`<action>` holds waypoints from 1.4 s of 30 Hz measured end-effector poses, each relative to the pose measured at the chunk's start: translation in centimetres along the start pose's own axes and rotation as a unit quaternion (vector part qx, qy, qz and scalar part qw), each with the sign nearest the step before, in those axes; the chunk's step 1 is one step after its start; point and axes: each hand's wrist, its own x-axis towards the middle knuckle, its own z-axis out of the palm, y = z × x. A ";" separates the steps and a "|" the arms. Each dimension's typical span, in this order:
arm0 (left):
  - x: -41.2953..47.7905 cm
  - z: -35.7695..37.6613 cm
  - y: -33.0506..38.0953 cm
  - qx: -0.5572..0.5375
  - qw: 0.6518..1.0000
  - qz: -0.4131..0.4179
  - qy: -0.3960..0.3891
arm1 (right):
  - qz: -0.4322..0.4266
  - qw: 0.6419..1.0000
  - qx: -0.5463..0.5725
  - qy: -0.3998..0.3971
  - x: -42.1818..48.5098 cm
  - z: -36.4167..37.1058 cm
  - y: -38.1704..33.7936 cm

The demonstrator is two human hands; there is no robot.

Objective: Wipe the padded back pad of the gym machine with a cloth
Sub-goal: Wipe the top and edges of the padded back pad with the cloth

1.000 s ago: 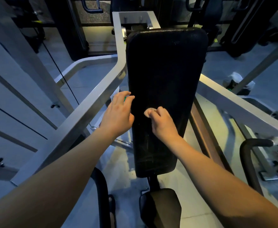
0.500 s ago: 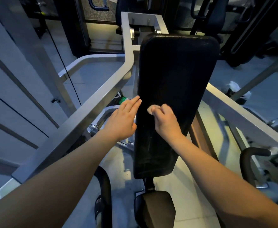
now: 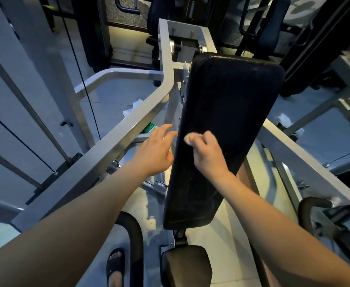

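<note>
The black padded back pad (image 3: 225, 112) of the gym machine stands tilted in the middle of the view. My right hand (image 3: 208, 154) lies on its lower middle with fingers curled round a small pale cloth (image 3: 189, 138), of which only a corner shows past the fingertips. My left hand (image 3: 156, 151) is beside the pad's left edge, fingers spread and relaxed, holding nothing; I cannot tell whether it touches the pad.
Grey steel frame bars run on both sides of the pad (image 3: 116, 139) (image 3: 306, 160). A black seat (image 3: 187, 266) sits below the pad. A curved black handle (image 3: 310, 210) is at the right, a sandalled foot (image 3: 115, 264) at the bottom, crumpled white wipes (image 3: 288, 123) on the floor.
The view has shifted, so the pad now sits further right and leans. Both hands stay at about the same height on the pad; my left hand's fingers have spread wider.
</note>
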 end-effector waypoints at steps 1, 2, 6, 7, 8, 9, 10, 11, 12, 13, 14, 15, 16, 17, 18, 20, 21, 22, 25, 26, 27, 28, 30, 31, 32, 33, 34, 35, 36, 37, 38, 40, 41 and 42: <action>0.2 -0.2 0.0 -0.006 1.000 -0.002 0.000 | -0.003 0.999 0.000 -0.034 -0.8 0.1 0.0; 0.4 -0.2 -0.1 -0.014 1.000 -0.003 -0.002 | -0.001 0.999 -0.001 -0.048 -0.8 -0.2 0.2; 1.4 -0.6 0.3 -0.067 0.998 -0.011 0.000 | 0.022 0.998 -0.021 0.057 3.7 -4.3 0.2; 1.6 -0.6 0.4 -0.085 0.996 -0.013 0.000 | 0.041 0.993 -0.029 0.108 5.4 -5.4 0.5; 1.7 -0.5 0.5 -0.098 0.995 -0.010 -0.003 | 0.064 0.986 -0.039 0.152 7.1 -6.1 0.8; 1.8 -0.4 0.6 -0.107 0.994 -0.003 -0.005 | 0.087 0.978 -0.047 0.183 8.5 -6.6 0.9; 1.9 -0.3 0.6 -0.113 0.994 0.003 -0.009 | 0.104 0.974 -0.049 0.194 9.2 -6.5 1.0; 1.9 -0.1 0.5 -0.117 0.993 0.005 -0.014 | 0.107 0.976 -0.048 0.186 9.4 -5.9 0.7; 1.9 0.1 0.3 -0.124 0.992 0.003 -0.019 | 0.096 0.981 -0.047 0.160 8.9 -5.2 0.3; 2.0 0.2 0.1 -0.134 0.991 -0.002 -0.022 | 0.068 0.989 -0.046 0.124 7.9 -4.4 -0.1; 2.1 0.3 -0.1 -0.142 0.990 -0.003 -0.019 | 0.032 0.995 -0.045 0.082 6.6 -3.8 -0.5; 2.3 0.3 -0.4 -0.147 0.989 -0.003 -0.014 | 0.000 0.998 -0.046 0.041 5.5 -3.5 -0.6; 2.5 0.3 -0.6 -0.155 0.988 -0.003 -0.005 | -0.017 0.998 -0.053 0.008 4.7 -3.6 -0.6; 2.9 0.1 -0.7 -0.175 0.984 -0.014 0.008 | -0.020 0.998 -0.065 -0.010 4.5 -3.9 -0.6; 3.4 -0.2 -0.8 -0.214 0.976 -0.035 0.024 | -0.012 0.997 -0.078 -0.012 4.9 -4.4 -0.5; 4.3 -1.3 -0.6 -0.340 0.934 -0.096 0.052 | 0.012 0.996 -0.082 0.019 6.3 -5.2 -0.8; 4.8 -2.0 -0.3 -0.410 0.902 -0.116 0.064 | 0.018 0.996 -0.076 0.036 7.1 -5.5 -1.0; 5.2 -2.7 -0.1 -0.468 0.871 -0.125 0.079 | 0.022 0.996 -0.069 0.048 8.0 -5.8 -1.3; 6.2 -5.1 0.7 -0.536 0.830 -0.114 0.105 | 0.008 0.995 -0.063 0.079 9.7 -6.4 -1.8; 6.5 -6.0 0.9 -0.552 0.821 -0.103 0.101 | 0.007 0.994 -0.059 0.086 10.0 -6.6 -1.8; 6.8 -6.6 1.1 -0.569 0.812 -0.089 0.094 | 0.008 0.995 -0.053 0.085 10.2 -6.6 -1.9; 7.2 -7.0 1.2 -0.584 0.804 -0.076 0.084 | 0.005 0.996 -0.046 0.075 10.2 -6.6 -2.1; 7.8 -7.4 1.2 -0.588 0.804 -0.065 0.057 | -0.015 0.998 -0.040 0.041 9.7 -6.7 -2.3; 8.0 -7.4 1.1 -0.576 0.813 -0.066 0.048 | -0.022 0.998 -0.045 0.027 9.4 -6.8 -2.3; 8.2 -7.4 1.1 -0.558 0.826 -0.065 0.047 | -0.020 0.998 -0.051 0.021 9.1 -7.0 -2.2; 8.4 -7.4 1.0 -0.538 0.839 -0.062 0.055 | -0.011 0.998 -0.055 0.019 8.9 -7.2 -2.2; 8.5 -7.5 1.1 -0.528 0.845 -0.059 0.068 | 0.000 0.998 -0.059 0.019 8.9 -7.5 -2.2; 8.7 -7.8 1.1 -0.525 0.845 -0.059 0.085 | 0.006 0.998 -0.065 0.021 9.1 -7.7 -2.3; 9.0 -8.0 1.0 -0.528 0.841 -0.060 0.102 | 0.003 0.997 -0.074 0.026 9.5 -7.8 -2.5; 9.4 -8.2 0.9 -0.530 0.838 -0.058 0.119 | -0.006 0.996 -0.083 0.035 10.1 -7.9 -2.7; 9.9 -8.4 0.9 -0.528 0.837 -0.053 0.137 | -0.016 0.995 -0.090 0.048 10.8 -8.0 -3.0; 11.1 -8.8 0.7 -0.503 0.845 -0.054 0.170 | -0.019 0.993 -0.098 0.068 12.1 -8.4 -3.2; 11.6 -8.8 0.6 -0.487 0.853 -0.058 0.176 | -0.013 0.993 -0.098 0.063 12.4 -8.4 -3.1; 11.9 -8.7 0.5 -0.474 0.862 -0.060 0.173 | -0.008 0.994 -0.096 0.047 12.4 -8.4 -3.0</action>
